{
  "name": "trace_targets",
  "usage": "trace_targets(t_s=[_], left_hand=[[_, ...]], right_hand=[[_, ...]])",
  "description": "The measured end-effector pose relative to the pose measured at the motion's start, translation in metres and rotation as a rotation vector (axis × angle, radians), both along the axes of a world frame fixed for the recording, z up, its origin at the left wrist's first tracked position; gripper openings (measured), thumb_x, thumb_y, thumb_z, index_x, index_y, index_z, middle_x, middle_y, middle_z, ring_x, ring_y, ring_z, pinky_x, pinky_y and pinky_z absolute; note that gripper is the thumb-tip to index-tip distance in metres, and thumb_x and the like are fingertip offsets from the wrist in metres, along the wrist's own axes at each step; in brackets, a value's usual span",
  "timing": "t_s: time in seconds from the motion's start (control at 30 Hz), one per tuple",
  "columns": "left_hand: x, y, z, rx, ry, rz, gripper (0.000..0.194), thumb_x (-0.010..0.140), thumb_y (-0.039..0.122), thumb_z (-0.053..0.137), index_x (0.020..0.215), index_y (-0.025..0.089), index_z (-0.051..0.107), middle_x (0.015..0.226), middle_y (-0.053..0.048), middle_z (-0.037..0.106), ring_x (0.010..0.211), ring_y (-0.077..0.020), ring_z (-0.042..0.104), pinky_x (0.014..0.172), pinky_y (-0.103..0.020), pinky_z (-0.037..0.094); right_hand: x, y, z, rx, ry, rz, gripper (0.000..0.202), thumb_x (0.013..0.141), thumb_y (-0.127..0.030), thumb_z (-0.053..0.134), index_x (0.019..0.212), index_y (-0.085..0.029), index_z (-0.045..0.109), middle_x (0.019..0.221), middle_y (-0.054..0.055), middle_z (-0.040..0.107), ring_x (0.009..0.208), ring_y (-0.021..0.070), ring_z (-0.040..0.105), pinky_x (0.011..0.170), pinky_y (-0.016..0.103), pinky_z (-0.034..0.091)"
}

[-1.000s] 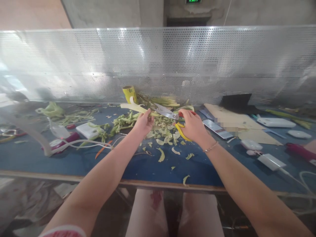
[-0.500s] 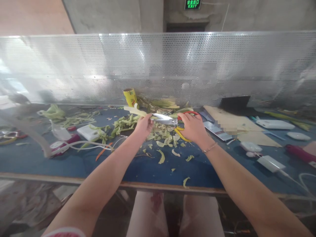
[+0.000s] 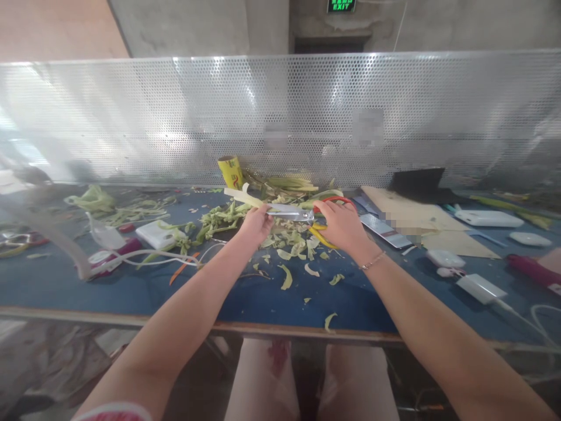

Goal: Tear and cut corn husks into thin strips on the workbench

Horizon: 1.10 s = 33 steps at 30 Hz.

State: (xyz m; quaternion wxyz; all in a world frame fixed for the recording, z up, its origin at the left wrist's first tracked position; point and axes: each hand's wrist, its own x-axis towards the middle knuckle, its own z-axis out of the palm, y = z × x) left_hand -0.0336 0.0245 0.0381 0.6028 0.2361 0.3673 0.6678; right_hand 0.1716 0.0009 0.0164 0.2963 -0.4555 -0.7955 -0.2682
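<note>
My left hand (image 3: 256,223) is closed on a pale green stalk (image 3: 242,196) that sticks out to its upper left. In my right hand (image 3: 339,223) are scissors (image 3: 291,213) with one red and one yellow handle. Their blades point left, and the tips reach my left fingers beside the stalk. Below and behind both hands lie green trimmings (image 3: 295,242) and a heap of leafy stems (image 3: 221,221). A yellow roll (image 3: 231,172) stands behind the heap.
A phone (image 3: 385,230) and brown cardboard (image 3: 412,210) lie right of my right hand. Chargers (image 3: 481,289) and cables are farther right. A white box (image 3: 158,235) and a pale hose (image 3: 140,254) sit at left. A perforated metal screen (image 3: 280,117) runs along the back.
The scissor blades have closed together, and the handles have drawn nearer each other. The stalk in my left hand has shifted slightly right.
</note>
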Motion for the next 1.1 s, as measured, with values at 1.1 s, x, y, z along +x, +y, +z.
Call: trace_targets(t_s=[1.1], left_hand=[[0.007, -0.012, -0.01, 0.281, 0.368, -0.321, 0.014, 0.081, 0.02, 0.053, 0.07, 0.015, 0.047, 0.063, 0.0, 0.054, 0.058, -0.0097, 0.055, 0.061, -0.025, 0.049]], right_hand=[[0.075, 0.031, -0.007, -0.814, 0.077, -0.619, 0.031, 0.074, -0.023, 0.05, 0.092, -0.007, 0.069, 0.097, 0.022, 0.067, 0.089, 0.028, 0.064, 0.07, 0.031, 0.045]])
